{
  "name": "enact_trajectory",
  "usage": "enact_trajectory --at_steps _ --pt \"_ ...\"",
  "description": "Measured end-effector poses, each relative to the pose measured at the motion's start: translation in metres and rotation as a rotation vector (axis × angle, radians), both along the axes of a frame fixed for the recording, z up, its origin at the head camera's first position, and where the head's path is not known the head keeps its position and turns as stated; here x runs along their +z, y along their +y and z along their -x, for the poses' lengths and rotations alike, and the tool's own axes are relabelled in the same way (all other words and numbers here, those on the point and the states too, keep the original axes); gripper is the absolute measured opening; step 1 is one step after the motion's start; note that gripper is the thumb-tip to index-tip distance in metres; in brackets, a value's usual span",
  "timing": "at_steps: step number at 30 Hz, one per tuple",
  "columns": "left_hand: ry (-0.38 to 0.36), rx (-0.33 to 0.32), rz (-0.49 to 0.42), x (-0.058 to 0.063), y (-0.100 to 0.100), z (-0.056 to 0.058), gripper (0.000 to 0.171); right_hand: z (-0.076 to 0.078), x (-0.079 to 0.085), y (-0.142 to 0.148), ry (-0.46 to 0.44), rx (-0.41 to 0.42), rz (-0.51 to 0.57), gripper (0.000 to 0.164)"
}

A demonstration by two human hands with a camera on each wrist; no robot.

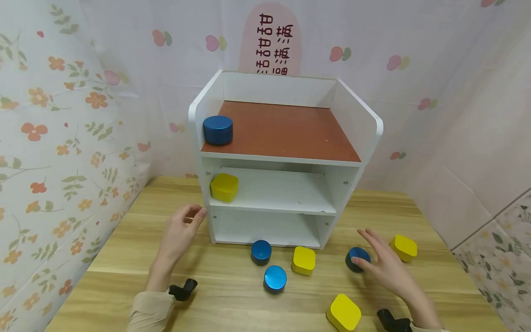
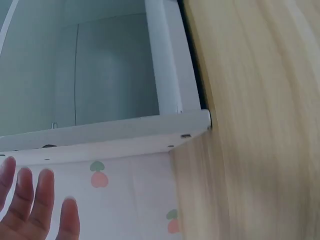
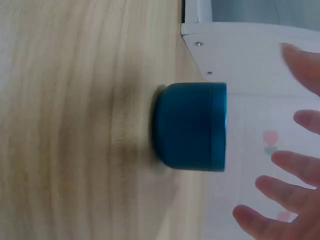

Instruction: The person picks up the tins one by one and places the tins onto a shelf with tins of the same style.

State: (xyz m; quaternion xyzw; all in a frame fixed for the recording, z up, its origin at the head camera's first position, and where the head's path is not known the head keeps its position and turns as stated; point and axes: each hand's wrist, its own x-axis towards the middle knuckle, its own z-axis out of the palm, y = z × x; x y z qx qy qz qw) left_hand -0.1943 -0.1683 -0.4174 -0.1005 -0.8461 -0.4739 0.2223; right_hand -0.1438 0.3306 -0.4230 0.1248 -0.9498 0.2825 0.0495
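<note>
My right hand point(image 1: 387, 267) hovers over a round blue tin point(image 1: 355, 259) on the table, fingers spread and apart from it in the right wrist view, where the tin point(image 3: 190, 127) stands upright with its lid on. My left hand point(image 1: 179, 233) is beside the left side panel of a white shelf unit point(image 1: 271, 226), its fingers loosely bent around nothing. In the left wrist view, the fingers point(image 2: 37, 200) are separate and empty. A yellow squarish tin point(image 1: 404, 247) lies just right of my right hand.
On the shelf unit, a blue tin point(image 1: 218, 130) sits at the top left and a yellow tin point(image 1: 225, 187) on the middle shelf's left. Before it on the table are blue tins point(image 1: 261, 252) point(image 1: 275, 279) and yellow tins point(image 1: 304, 260) point(image 1: 344, 312). Floral cloth point(image 1: 103, 41) hangs behind.
</note>
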Motion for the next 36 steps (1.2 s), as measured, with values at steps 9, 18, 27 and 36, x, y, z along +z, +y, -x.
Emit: enact_trajectory --at_steps 9,18,27,36 --pt "-0.132 -0.088 -0.262 -0.003 0.004 0.007 0.023 -0.001 -0.011 0.015 -0.083 0.042 0.121 0.079" --pt "-0.186 -0.112 -0.386 -0.004 0.008 0.009 0.029 0.002 -0.023 0.025 -0.16 0.072 0.209 0.08" --pt "-0.185 -0.111 -0.417 -0.004 0.008 0.012 0.031 0.009 -0.029 0.027 -0.163 0.121 0.224 0.079" --pt "-0.217 -0.098 -0.405 -0.004 0.009 0.01 0.033 0.014 -0.043 0.034 -0.231 0.138 0.249 0.072"
